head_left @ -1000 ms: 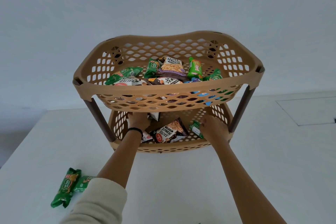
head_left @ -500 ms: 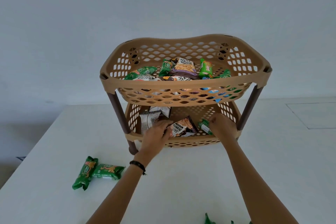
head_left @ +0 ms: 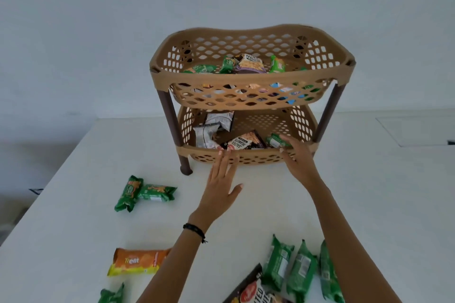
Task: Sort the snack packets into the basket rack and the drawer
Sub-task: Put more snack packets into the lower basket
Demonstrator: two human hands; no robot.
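white tabletop [head_left: 369, 204], mid-frame: my left hand [head_left: 221, 179] spread flat before tan plastic two-tier basket rack [head_left: 246, 79]; right hand [head_left: 300, 160] touches small green packet [head_left: 274, 141], grip unclear.

Orange packet [head_left: 138, 261], near left: "Treat".
Dark packet [head_left: 245, 142], in lower basket [head_left: 261, 152]: "SALTED PEANUTS", inverted.
Black packet [head_left: 251, 290], near edge: "LTED", remainder cut off.
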